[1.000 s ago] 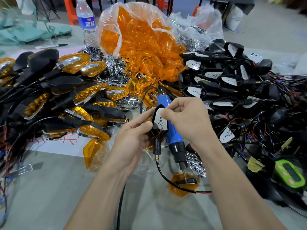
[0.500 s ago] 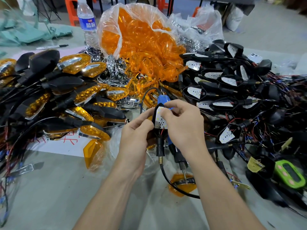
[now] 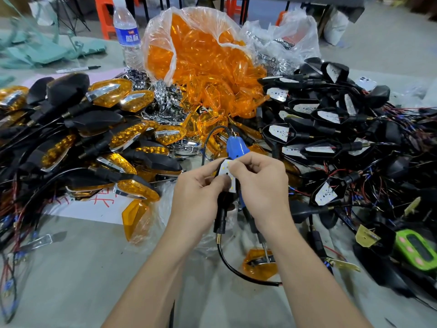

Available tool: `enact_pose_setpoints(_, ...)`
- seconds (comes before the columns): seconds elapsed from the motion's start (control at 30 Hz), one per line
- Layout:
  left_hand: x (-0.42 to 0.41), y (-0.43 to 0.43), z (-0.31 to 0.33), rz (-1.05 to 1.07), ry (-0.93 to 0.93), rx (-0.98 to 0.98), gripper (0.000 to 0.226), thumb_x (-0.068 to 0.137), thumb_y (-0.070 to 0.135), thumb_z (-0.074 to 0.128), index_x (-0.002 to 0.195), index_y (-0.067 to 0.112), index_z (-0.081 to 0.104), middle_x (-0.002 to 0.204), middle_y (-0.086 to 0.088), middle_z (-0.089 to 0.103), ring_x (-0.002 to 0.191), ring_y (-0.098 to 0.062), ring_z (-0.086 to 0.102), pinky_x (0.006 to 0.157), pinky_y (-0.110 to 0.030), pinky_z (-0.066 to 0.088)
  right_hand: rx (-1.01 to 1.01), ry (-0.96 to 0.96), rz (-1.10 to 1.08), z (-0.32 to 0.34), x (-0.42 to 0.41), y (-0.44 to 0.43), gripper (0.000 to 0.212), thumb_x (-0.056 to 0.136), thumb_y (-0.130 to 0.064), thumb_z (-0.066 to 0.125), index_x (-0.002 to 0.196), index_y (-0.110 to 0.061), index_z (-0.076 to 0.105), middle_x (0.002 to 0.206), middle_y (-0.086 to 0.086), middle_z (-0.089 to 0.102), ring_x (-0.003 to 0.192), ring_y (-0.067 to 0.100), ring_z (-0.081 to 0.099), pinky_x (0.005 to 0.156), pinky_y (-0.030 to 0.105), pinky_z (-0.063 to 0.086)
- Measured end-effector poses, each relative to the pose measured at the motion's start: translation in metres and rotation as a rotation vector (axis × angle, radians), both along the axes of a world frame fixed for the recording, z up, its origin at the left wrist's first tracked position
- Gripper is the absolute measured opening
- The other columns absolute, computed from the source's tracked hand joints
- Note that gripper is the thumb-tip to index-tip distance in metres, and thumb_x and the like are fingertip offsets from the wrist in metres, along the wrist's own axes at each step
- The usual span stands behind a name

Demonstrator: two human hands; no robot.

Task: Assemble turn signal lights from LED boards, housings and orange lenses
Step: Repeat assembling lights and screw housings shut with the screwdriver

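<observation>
the left hand [image 3: 201,192] grips a black housing [image 3: 222,204] by its lower part, over the surface [image 3: 71,268], and the right hand [image 3: 260,183] pinches the white led board [image 3: 225,172] with the fingertips at the mouth of this housing. a blue screwdriver [image 3: 236,145] passes behind the right hand. i judge the board is being seated, so the orange lens is left for this unit. many finished lights [image 3: 106,95] lie at the left, many housings with boards [image 3: 326,117] wait at the right, and the bag of orange lenses [image 3: 201,55] between them looks quite full.
</observation>
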State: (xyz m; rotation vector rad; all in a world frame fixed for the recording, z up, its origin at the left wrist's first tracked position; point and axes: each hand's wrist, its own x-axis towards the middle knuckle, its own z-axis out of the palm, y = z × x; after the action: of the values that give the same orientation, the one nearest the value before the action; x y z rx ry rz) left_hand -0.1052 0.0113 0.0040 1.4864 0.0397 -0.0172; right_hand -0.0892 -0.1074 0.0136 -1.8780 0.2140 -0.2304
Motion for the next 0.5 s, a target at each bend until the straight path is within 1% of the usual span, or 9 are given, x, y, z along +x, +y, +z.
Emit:
enact_pose_setpoints(0.03, 0.0, 0.0, -0.001, 0.007, -0.003, 0.014, 0.056, 0.099, 0.003, 0.062, 0.096, 0.057, 0.078, 0.074, -0.002, 0.073, 0.065, -0.03, 0.067, 0.063, -0.061, 0.062, -0.005, 0.003, 0.004, 0.0, 0.001, 0.0, 0.017, 0.085, -0.017, 0.073, 0.07, -0.024, 0.077, 0.066, -0.004, 0.07, 0.066, 0.019, 0.063, 0.067, 0.045, 0.056)
enact_pose_setpoints(0.1, -0.001, -0.001, -0.003, 0.024, -0.009, 0.016, 0.049, 0.093, 0.009, 0.066, 0.096, 0.057, 0.078, 0.077, -0.002, 0.077, 0.069, -0.029, 0.068, 0.067, -0.065, 0.06, -0.003, 0.009, -0.008, 0.001, 0.002, 0.0, 0.017, 0.084, -0.015, 0.074, 0.07, -0.023, 0.077, 0.067, -0.001, 0.072, 0.071, 0.026, 0.068, 0.073, 0.051, 0.059)
enact_pose_setpoints(0.13, -0.001, -0.002, -0.003, 0.037, -0.013, 0.007, 0.045, 0.089, 0.014, 0.066, 0.096, 0.057, 0.078, 0.079, -0.002, 0.078, 0.071, -0.028, 0.07, 0.07, -0.063, 0.061, 0.003, 0.014, -0.014, 0.001, 0.003, 0.0, 0.016, 0.082, -0.014, 0.074, 0.069, -0.023, 0.077, 0.066, -0.001, 0.072, 0.071, 0.028, 0.069, 0.073, 0.053, 0.059)
enact_pose_setpoints(0.2, -0.001, -0.003, -0.005, 0.076, -0.026, -0.014, 0.039, 0.085, 0.022, 0.067, 0.096, 0.058, 0.078, 0.081, -0.004, 0.079, 0.077, -0.026, 0.075, 0.076, -0.055, 0.064, 0.023, 0.022, -0.017, 0.001, 0.004, 0.002, 0.016, 0.08, -0.012, 0.076, 0.068, -0.022, 0.078, 0.064, -0.001, 0.072, 0.067, 0.027, 0.07, 0.072, 0.053, 0.061)
enact_pose_setpoints(0.27, 0.002, -0.002, -0.009, 0.111, -0.04, -0.023, 0.037, 0.09, 0.022, 0.071, 0.095, 0.058, 0.078, 0.081, -0.008, 0.079, 0.076, -0.022, 0.076, 0.077, -0.048, 0.064, 0.062, 0.031, -0.028, 0.001, 0.003, 0.005, 0.017, 0.081, -0.01, 0.078, 0.068, -0.021, 0.077, 0.063, -0.001, 0.072, 0.061, 0.022, 0.07, 0.071, 0.05, 0.063)
enact_pose_setpoints(0.3, 0.003, -0.001, -0.012, 0.118, -0.051, -0.016, 0.04, 0.093, 0.018, 0.073, 0.095, 0.058, 0.078, 0.08, -0.007, 0.079, 0.076, -0.018, 0.076, 0.077, -0.046, 0.065, 0.081, 0.033, -0.04, 0.001, 0.002, 0.006, 0.018, 0.081, -0.009, 0.079, 0.067, -0.021, 0.077, 0.062, -0.001, 0.072, 0.059, 0.018, 0.068, 0.071, 0.046, 0.063)
enact_pose_setpoints(0.37, 0.005, 0.001, -0.017, 0.126, -0.072, -0.006, 0.04, 0.096, 0.012, 0.072, 0.1, 0.051, 0.08, 0.081, -0.001, 0.081, 0.076, -0.015, 0.077, 0.074, -0.04, 0.066, 0.101, 0.022, -0.059, -0.001, 0.002, 0.009, 0.02, 0.08, -0.007, 0.079, 0.066, -0.022, 0.077, 0.061, -0.002, 0.071, 0.056, 0.012, 0.065, 0.066, 0.033, 0.061)
enact_pose_setpoints(0.43, 0.006, 0.002, -0.019, 0.151, -0.082, -0.001, 0.035, 0.096, 0.011, 0.072, 0.103, 0.044, 0.081, 0.081, 0.001, 0.081, 0.076, -0.015, 0.078, 0.071, -0.035, 0.066, 0.113, 0.019, -0.051, -0.003, 0.003, 0.012, 0.021, 0.08, -0.006, 0.079, 0.066, -0.022, 0.076, 0.061, -0.002, 0.071, 0.056, 0.014, 0.065, 0.062, 0.026, 0.058)
enact_pose_setpoints(0.5, 0.007, 0.003, -0.02, 0.18, -0.078, -0.008, 0.03, 0.095, 0.013, 0.073, 0.105, 0.04, 0.081, 0.082, 0.002, 0.081, 0.076, -0.015, 0.078, 0.07, -0.033, 0.066, 0.118, 0.04, -0.022, -0.003, 0.007, 0.014, 0.021, 0.08, -0.007, 0.079, 0.064, -0.02, 0.076, 0.062, -0.002, 0.071, 0.06, 0.018, 0.067, 0.065, 0.028, 0.059)
